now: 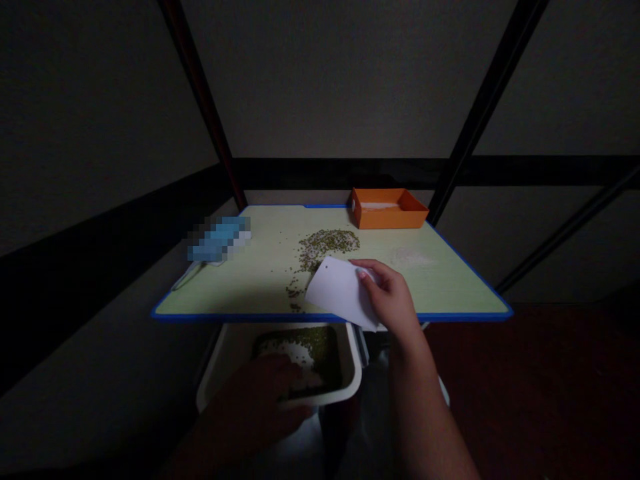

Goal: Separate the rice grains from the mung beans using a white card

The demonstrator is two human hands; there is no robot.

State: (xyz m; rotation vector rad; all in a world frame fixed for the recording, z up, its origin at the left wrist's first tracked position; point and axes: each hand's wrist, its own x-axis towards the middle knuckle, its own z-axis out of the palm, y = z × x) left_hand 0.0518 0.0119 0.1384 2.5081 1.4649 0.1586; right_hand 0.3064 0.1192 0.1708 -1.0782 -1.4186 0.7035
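My right hand (pixel 387 293) pinches a white sheet of paper (pixel 343 290) between thumb and fingers, low over the table's front edge. Just beyond the paper, small green beans (pixel 327 243), like mung beans, lie scattered on the tabletop, with a thin trail running to the front edge. Below that edge is a white plastic basin (pixel 354 373) holding more of the beans. My left hand (pixel 270 393), in deep shadow, grips the basin's near rim, fingers inside and thumb outside.
The pale green table (pixel 240 280) has a blue edge. An orange box (pixel 393 219) with pale contents stands at the back right. Whitish powder or grains (pixel 410 257) lie in front of it. A pixelated blue object (pixel 217 240) with a cord sits at the left edge.
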